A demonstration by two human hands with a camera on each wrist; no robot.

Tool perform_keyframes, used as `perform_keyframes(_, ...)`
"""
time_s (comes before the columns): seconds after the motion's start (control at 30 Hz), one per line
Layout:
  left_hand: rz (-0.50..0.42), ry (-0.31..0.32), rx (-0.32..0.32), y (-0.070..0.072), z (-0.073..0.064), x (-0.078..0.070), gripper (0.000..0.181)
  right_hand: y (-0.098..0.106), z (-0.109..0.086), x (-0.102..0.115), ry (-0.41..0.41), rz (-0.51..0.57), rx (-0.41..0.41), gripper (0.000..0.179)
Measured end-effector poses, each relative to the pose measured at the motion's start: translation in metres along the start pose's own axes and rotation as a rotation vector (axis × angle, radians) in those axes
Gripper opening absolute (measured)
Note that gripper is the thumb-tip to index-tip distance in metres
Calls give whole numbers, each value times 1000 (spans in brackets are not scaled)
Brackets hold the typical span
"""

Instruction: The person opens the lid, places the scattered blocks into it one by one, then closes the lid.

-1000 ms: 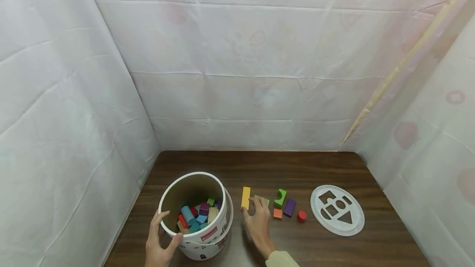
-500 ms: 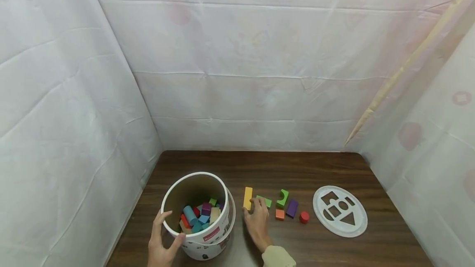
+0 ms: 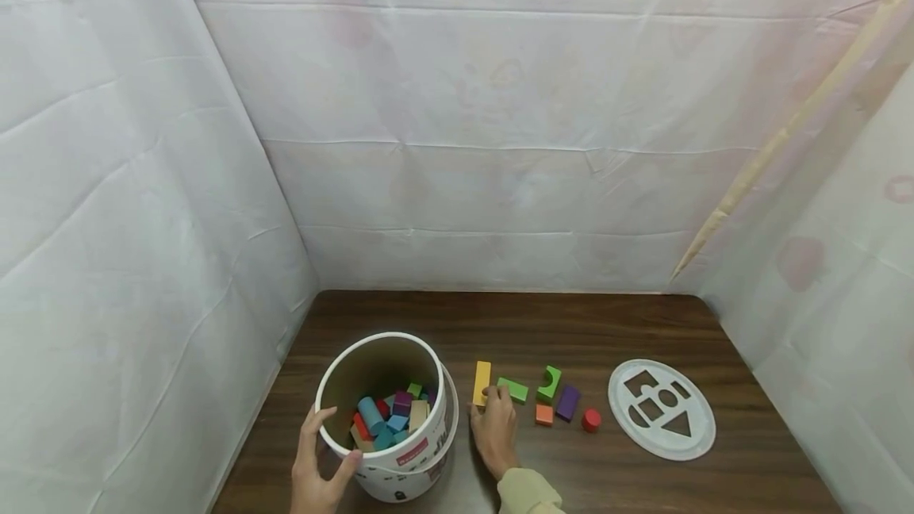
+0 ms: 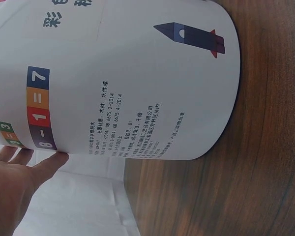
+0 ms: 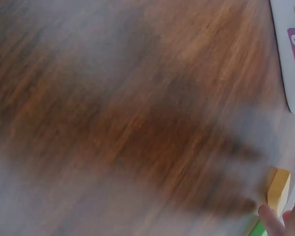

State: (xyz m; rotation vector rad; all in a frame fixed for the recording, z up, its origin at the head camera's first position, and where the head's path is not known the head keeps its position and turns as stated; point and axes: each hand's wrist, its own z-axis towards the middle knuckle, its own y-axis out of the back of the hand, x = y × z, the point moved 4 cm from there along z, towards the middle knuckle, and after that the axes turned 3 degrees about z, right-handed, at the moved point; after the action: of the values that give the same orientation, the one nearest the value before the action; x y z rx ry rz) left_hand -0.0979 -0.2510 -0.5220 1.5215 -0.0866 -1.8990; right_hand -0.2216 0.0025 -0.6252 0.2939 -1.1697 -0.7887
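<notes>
My left hand (image 3: pixel 317 466) grips the rim of a white bucket (image 3: pixel 400 478), fingers at its left edge and thumb at the front. In the left wrist view the fingertips (image 4: pixel 56 160) press against the printed wall. Colourful wooden blocks (image 3: pixel 367 415) fill the bucket's lower part. Just right of it, my right hand (image 3: pixel 494 433) pinches the near end of a long yellow block (image 3: pixel 482 375), which lies on the table. The right wrist view has thumb and fingers on either side of this yellow block (image 5: pixel 278 189). A green rectangular block (image 3: pixel 512 389) lies beside the hand.
Further right lie a green arch block (image 3: pixel 550 385), an orange block (image 3: pixel 544 415), a purple block (image 3: pixel 567 403) and a red cylinder (image 3: pixel 591 420). A white lid with shape cut-outs (image 3: pixel 700 439) rests beyond them. White sheets (image 3: pixel 457 181) enclose the wooden table (image 3: pixel 614 324).
My right hand has shifted slightly left and closed its fingers onto the yellow block, uncovering more of the green rectangular block. The left hand stays on the bucket. The head view has turned slightly.
</notes>
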Motion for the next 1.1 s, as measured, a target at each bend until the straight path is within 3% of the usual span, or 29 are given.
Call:
perform_keyframes(0.3,-37,-41,-30,1,0,-1,67,-5,3,0,107,-45,-25,33)
perform_keyframes(0.67,-18,-20,-25,0,0,1,67,-7,3,-6,201,-114,-41,27)
perform_keyframes(0.87,-17,-12,-20,0,1,1,67,-4,2,-8,174,-83,-41,31)
perform_keyframes(1.1,-11,-16,-23,0,0,-1,67,-1,2,-11,96,-50,15,35)
